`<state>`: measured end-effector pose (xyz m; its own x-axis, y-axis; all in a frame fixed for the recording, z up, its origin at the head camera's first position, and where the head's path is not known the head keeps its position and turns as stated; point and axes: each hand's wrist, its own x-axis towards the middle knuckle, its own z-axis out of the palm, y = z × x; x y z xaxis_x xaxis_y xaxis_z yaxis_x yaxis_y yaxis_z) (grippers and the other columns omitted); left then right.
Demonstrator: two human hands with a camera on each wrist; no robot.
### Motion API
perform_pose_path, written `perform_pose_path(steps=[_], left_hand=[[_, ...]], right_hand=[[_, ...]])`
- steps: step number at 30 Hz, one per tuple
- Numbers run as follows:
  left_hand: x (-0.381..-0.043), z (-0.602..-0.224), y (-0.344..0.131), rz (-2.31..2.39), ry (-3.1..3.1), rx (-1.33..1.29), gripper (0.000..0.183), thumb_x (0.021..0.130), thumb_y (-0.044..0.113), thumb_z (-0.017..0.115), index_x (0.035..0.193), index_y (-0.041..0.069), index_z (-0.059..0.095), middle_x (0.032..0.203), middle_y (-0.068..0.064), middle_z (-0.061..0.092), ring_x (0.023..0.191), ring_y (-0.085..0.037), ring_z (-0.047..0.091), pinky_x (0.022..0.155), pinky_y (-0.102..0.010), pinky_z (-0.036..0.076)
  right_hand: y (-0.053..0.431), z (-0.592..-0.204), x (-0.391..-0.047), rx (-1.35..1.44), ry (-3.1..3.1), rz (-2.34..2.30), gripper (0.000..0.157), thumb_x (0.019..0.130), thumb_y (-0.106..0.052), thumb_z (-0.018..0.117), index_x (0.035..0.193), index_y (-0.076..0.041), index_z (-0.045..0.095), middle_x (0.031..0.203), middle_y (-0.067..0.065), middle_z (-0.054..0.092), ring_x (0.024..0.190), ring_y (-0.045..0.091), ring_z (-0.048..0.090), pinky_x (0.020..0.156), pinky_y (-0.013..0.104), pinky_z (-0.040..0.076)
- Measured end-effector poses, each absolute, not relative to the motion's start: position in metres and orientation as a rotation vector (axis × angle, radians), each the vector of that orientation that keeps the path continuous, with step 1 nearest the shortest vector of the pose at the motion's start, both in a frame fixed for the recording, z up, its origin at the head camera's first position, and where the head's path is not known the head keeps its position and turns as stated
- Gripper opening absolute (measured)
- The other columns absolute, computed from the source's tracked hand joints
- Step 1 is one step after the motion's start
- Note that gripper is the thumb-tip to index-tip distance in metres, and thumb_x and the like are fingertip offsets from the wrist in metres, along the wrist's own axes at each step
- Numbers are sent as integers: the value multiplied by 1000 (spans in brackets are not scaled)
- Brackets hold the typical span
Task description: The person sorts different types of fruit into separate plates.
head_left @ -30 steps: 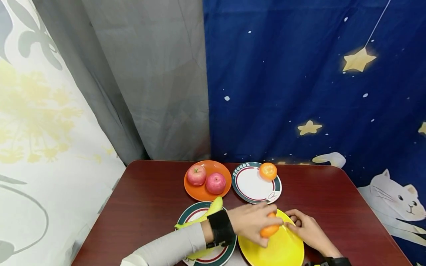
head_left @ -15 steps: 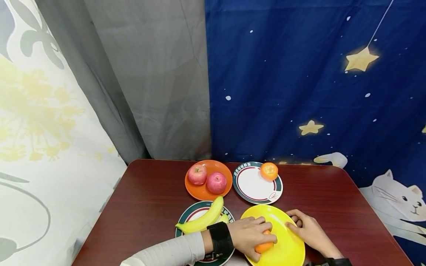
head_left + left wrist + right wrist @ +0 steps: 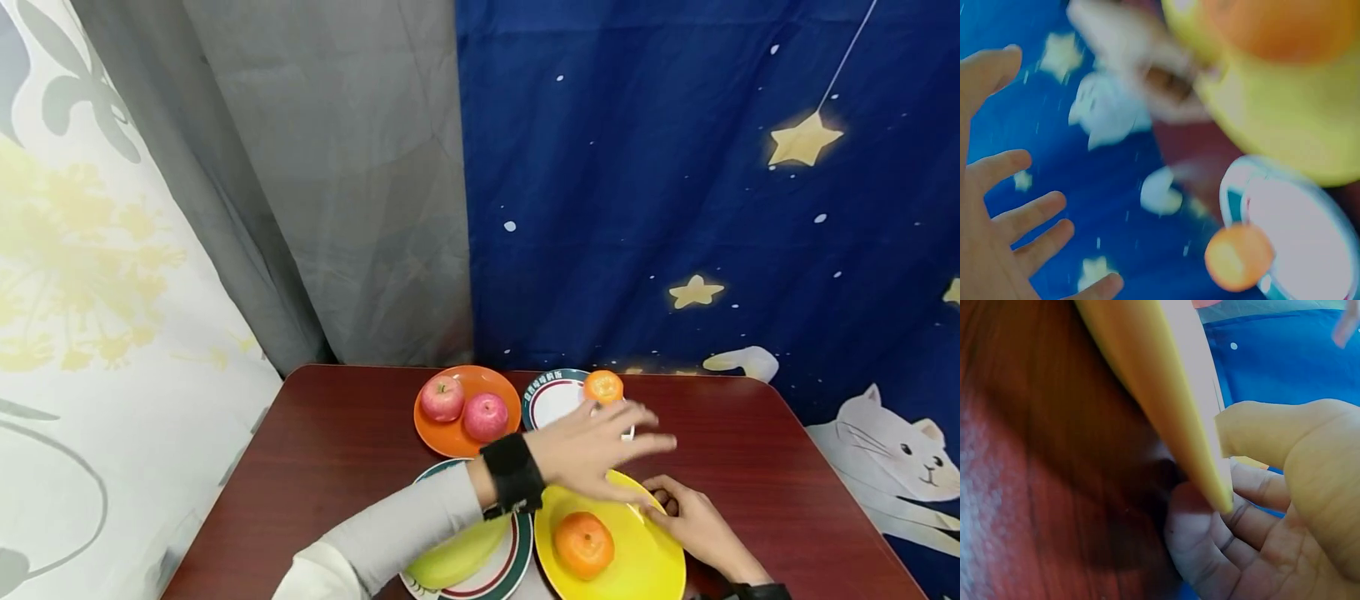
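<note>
My left hand (image 3: 592, 450) is held above the plates with its fingers spread and nothing in them, as the left wrist view shows too. Below it an orange (image 3: 583, 546) lies on the yellow plate (image 3: 645, 567). At that plate's right side my right hand (image 3: 697, 521) pinches the rim, with the thumb on top and fingers underneath in the right wrist view. Another orange (image 3: 603, 387) sits on the edge of a white plate (image 3: 1310, 225) with a green border, partly covered by my left hand in the head view.
At the back, an orange plate (image 3: 480, 377) carries two apples (image 3: 486, 416). Front left, under my left forearm, a green-rimmed plate (image 3: 517, 554) holds a banana (image 3: 461, 557). Curtains hang behind the dark red table (image 3: 322, 450).
My left hand has let go of the orange on the yellow plate, then risen away toward the back with spreading fingers. My right hand stays at the plate's rim.
</note>
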<state>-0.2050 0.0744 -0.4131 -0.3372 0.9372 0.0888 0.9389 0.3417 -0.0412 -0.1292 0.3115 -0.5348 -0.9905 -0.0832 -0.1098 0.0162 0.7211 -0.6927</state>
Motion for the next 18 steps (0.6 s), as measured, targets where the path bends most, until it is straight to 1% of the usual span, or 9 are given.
perform_pose_path(steps=[3, 5, 9, 13, 16, 18], left_hand=[[-233, -401, 86, -99, -2477, -1609, 79, 97, 74, 52, 164, 38, 31, 163, 4, 37, 151, -14, 31, 112, -38, 39], [-251, -398, 93, -143, -2521, -1522, 77, 98, 74, 50, 164, 39, 31, 163, 5, 37, 151, -13, 31, 109, -36, 39], [-282, -401, 103, -157, -2634, -1381, 75, 99, 73, 47, 164, 41, 28, 163, 6, 36, 150, -14, 31, 111, -38, 39], [-304, -416, 115, -140, -2745, -1273, 74, 100, 71, 48, 165, 41, 26, 164, 6, 34, 150, -16, 31, 114, -42, 39], [-311, -434, 125, -125, -2801, -1225, 73, 100, 69, 51, 164, 41, 28, 164, 6, 35, 151, -17, 31, 115, -45, 40], [-313, -448, 131, -115, -2835, -1203, 71, 100, 67, 55, 163, 42, 31, 164, 6, 34, 153, -18, 29, 117, -49, 39]], right_hand=[[310, -536, -130, -55, 2774, -1151, 33, 96, -22, 76, 122, -3, 68, 89, 0, 67, 69, 7, 54, 64, 23, 47], [310, -535, -129, -43, 2766, -1153, 33, 96, -22, 76, 121, -3, 68, 88, 1, 67, 68, 7, 54, 64, 23, 48], [310, -535, -129, -40, 2765, -1159, 31, 95, -20, 77, 120, -3, 69, 87, 0, 66, 67, 7, 54, 62, 22, 47], [310, -536, -130, -31, 2775, -1160, 30, 95, -20, 77, 120, -5, 69, 87, 0, 65, 67, 7, 53, 62, 22, 46], [310, -535, -130, -33, 2779, -1161, 30, 95, -19, 77, 119, -5, 69, 86, 0, 64, 67, 6, 53, 62, 22, 47], [310, -535, -129, -41, 2786, -1160, 30, 95, -20, 77, 119, -5, 69, 86, 0, 64, 67, 6, 52, 62, 22, 46]])
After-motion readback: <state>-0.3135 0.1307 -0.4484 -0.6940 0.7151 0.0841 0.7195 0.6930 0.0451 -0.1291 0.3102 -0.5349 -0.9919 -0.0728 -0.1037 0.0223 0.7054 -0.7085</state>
